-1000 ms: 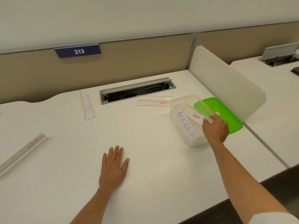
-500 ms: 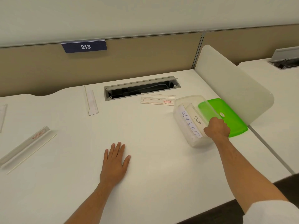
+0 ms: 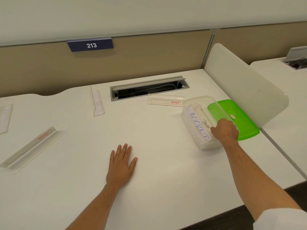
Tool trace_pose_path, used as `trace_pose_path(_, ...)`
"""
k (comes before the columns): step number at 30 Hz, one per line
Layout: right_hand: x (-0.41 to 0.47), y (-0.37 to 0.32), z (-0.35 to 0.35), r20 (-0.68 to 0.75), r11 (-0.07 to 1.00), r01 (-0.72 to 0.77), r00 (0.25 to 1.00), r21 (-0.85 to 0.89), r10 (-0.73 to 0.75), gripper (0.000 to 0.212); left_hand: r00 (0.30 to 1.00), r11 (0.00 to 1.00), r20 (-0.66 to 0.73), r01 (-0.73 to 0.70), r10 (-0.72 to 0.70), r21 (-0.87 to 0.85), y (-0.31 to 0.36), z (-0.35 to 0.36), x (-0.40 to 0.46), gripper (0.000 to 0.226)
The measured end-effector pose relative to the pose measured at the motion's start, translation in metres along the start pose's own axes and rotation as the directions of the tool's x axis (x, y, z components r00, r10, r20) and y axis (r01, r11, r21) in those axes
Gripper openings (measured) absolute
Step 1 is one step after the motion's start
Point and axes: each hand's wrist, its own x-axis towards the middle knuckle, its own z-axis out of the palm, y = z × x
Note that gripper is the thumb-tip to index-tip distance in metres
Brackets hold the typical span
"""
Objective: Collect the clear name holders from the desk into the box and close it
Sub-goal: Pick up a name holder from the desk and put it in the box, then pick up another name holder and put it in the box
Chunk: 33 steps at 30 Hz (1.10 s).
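At desk right, right hand (image 3: 224,130) curls into the clear box (image 3: 197,130), seemingly seating a name holder; left hand (image 3: 121,165) lies flat, fingers spread; next, likely reach for the nearest holder (image 3: 164,101)

White desk (image 3: 166,180) seen with open cable tray (image 3: 149,87) set near back edge. Clear box (image 3: 201,143) and green lid (image 3: 245,130) placed near right edge. Four name holders laid flat: one (image 3: 163,101) just before cable tray, one (image 3: 98,103) left of it, two (image 3: 31,147) (image 3: 5,117) toward left edge. Left hand (image 3: 122,166) rested flat near front.
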Motion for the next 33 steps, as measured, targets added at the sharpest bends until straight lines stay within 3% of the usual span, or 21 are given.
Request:
trace_pose_path(5,-0.021,-0.026,-0.006,-0.138,0.974,0.087,0.989,0.210,-0.058,0.042,1.000,1.000,0.011,-0.012,0.013,-0.026,-0.002,-0.001,0.000,0.062)
trace_pose_path(10,-0.061,-0.069,-0.002,-0.277,0.902,0.261,0.946,0.344,-0.168,0.037,0.997,0.991,0.033,-0.059,0.064,-0.118,-0.009,-0.005,0.000,0.062)
trace_pose_path(17,-0.119,-0.133,0.033,-0.190,0.816,0.412,0.911,0.404,-0.366,0.046,0.996,0.963,-0.072,-0.068,0.051,-0.261,-0.042,-0.024,-0.028,0.049)
trace_pose_path(24,-0.176,-0.194,0.078,-0.045,0.764,0.519,0.836,0.383,-0.546,0.056,0.972,0.974,-0.218,0.032,-0.081,-0.223,-0.102,-0.061,-0.047,0.039)
trace_pose_path(33,-0.230,-0.245,0.129,0.124,0.703,0.635,0.708,0.320,-0.696,0.069,0.919,0.966,-0.302,0.217,-0.251,-0.144,-0.182,-0.105,-0.063,0.061)
